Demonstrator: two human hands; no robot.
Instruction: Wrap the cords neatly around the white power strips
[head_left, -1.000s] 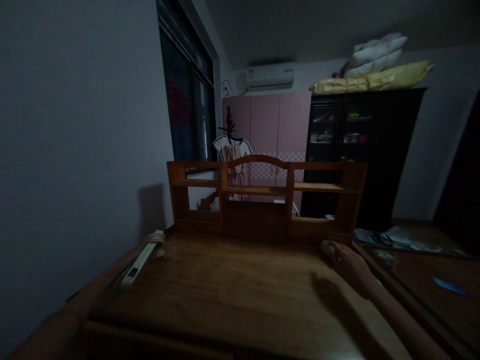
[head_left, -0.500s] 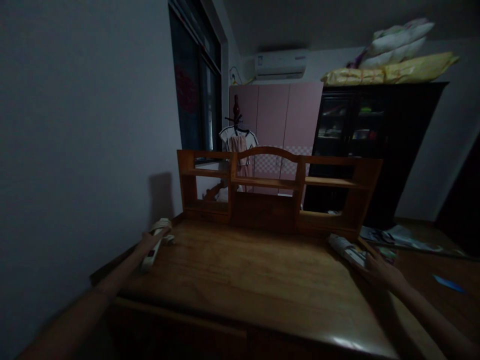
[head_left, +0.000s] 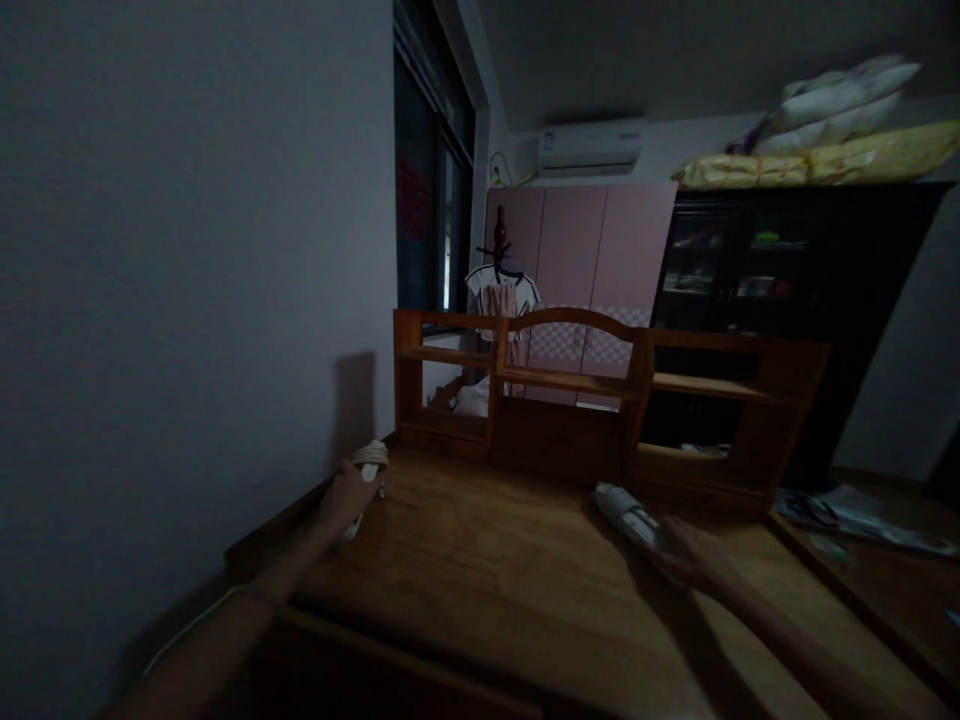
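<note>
My left hand [head_left: 351,495] is closed around a white power strip [head_left: 370,470] at the left side of the wooden desk [head_left: 465,560], beside the wall. A pale cord is wound around the strip's far end, and my fingers cover much of its middle. Toward the desk's right half, my right hand [head_left: 691,552] grips the near end of another white strip [head_left: 634,520], also with cord wrapped around its far end. This one slants up and to the left, and its shadow falls on the desktop below. Dim light hides the finer details of both.
A wooden shelf unit [head_left: 559,430] stands along the desk's back edge. The wall [head_left: 225,300] borders the left side. Papers [head_left: 862,520] lie on a surface at the right. Farther back are a pink wardrobe [head_left: 570,240], a dark cabinet [head_left: 832,290] and hanging clothes [head_left: 501,292].
My view has turned slightly left. My right hand has carried its strip leftward over the desk, away from the right edge. My left hand stays near the same spot, now covering more of its strip.
</note>
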